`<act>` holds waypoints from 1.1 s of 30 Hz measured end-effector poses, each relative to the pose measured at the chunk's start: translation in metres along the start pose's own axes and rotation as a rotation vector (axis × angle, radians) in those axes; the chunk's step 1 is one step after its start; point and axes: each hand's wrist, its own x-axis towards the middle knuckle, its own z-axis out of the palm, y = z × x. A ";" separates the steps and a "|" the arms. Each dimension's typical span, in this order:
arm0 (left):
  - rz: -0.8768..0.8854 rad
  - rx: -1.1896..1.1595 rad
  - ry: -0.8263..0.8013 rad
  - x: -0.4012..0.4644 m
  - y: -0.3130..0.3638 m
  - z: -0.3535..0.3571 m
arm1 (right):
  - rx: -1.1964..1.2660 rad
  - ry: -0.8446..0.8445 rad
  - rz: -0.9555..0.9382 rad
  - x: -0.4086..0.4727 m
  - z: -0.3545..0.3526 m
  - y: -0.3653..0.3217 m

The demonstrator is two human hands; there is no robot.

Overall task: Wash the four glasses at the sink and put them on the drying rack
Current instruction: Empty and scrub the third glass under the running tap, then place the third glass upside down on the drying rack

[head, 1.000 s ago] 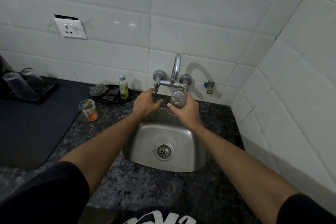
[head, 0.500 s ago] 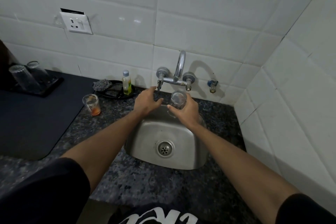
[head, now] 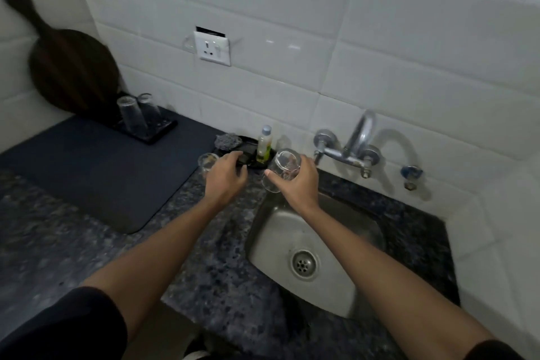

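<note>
My right hand (head: 298,184) grips a clear glass (head: 283,168), tilted, over the left rim of the steel sink (head: 336,286). My left hand (head: 225,177) hovers open over the counter, fingers spread, just right of a small glass (head: 207,161) standing there; its lower part is hidden behind my hand. Two clear glasses (head: 137,114) stand upside down on the black drying rack (head: 157,133) at the back left. The tap (head: 355,145) is mounted on the wall behind the sink.
A dish soap bottle (head: 264,145) and a steel scrubber (head: 228,142) sit on a black dish (head: 248,159) behind my hands. A dark mat (head: 96,172) covers the left counter. A wooden board (head: 70,67) leans in the corner. A wall socket (head: 214,48) is above.
My left hand left the tap handle and moved left toward the small glass. My right hand carried the clear glass left from under the spout. The view swung left.
</note>
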 end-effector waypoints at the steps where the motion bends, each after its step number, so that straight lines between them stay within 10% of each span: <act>1: -0.043 0.021 0.027 0.003 -0.016 -0.009 | 0.011 -0.028 -0.020 0.007 0.018 -0.008; 18: -0.457 0.238 -0.043 0.142 -0.326 -0.026 | 0.022 -0.291 -0.010 0.197 0.397 -0.063; 33: -0.497 0.523 -0.211 0.165 -0.379 -0.011 | -0.057 -0.371 -0.011 0.255 0.499 -0.032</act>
